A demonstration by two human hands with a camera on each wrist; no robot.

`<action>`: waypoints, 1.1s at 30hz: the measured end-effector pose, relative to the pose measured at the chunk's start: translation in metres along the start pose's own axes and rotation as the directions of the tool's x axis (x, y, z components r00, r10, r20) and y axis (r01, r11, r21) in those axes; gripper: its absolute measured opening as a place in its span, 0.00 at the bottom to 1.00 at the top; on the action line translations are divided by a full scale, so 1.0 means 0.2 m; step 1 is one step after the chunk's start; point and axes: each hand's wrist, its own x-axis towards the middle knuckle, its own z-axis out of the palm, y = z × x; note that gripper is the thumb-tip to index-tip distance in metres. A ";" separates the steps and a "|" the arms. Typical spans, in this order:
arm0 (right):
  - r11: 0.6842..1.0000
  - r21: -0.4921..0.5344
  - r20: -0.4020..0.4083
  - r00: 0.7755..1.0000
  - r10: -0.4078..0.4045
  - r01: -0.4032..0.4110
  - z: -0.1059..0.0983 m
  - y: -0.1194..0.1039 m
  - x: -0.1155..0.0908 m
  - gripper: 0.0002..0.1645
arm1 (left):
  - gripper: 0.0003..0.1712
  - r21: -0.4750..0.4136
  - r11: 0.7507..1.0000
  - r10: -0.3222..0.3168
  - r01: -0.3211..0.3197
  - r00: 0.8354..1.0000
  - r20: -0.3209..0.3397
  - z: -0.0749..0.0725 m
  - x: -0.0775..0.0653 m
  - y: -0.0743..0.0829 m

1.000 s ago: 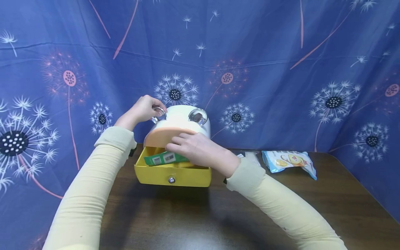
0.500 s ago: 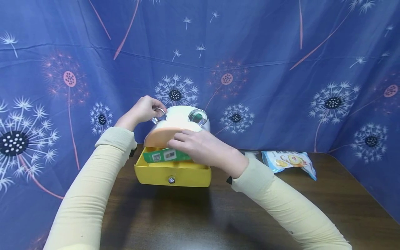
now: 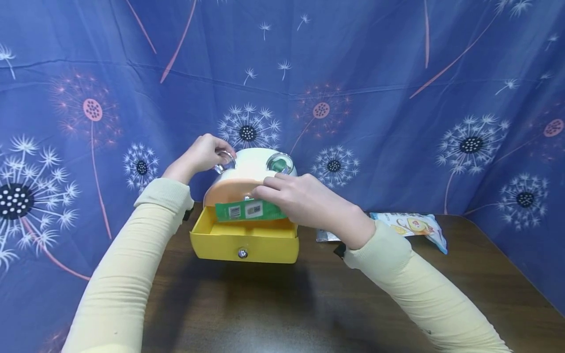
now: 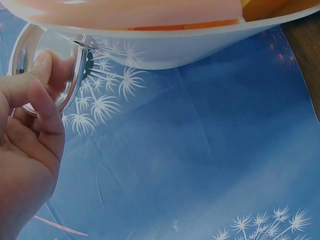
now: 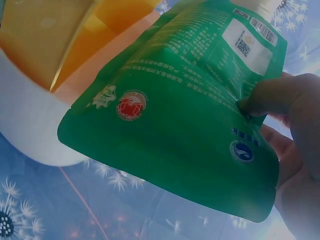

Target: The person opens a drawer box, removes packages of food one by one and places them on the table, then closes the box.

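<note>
A small white cabinet with a peach front bears two round chrome-rimmed discs on top. Its yellow drawer, with a clear knob, is pulled out toward me. My left hand pinches the left disc between thumb and fingers. My right hand pinches one side of a green pouch, which hangs just above the drawer. Printed text, a barcode and a red round emblem show on the pouch in the right wrist view. The right disc mirrors some green.
A blue-and-white snack bag lies at the back right of the dark wooden table. Part of a silvery packet shows beneath my right wrist. A blue dandelion-print curtain hangs right behind the cabinet.
The right hand has lifted the green pouch up out of the drawer and shifted it right, showing more of the drawer's inside. My left hand stays on the disc.
</note>
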 end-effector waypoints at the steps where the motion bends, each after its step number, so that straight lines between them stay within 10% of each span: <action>1: 1.000 0.002 -0.006 1.000 0.002 -0.002 -0.01 0.01 -0.01 0.23 | 0.10 0.001 1.000 0.000 0.000 1.000 -0.001 0.00 0.00 0.00; 33: 0.990 0.009 -0.081 0.986 0.143 -0.143 -0.08 0.21 -0.42 0.24 | 0.12 0.015 1.000 0.003 -0.003 1.000 -0.004 0.01 0.03 -0.03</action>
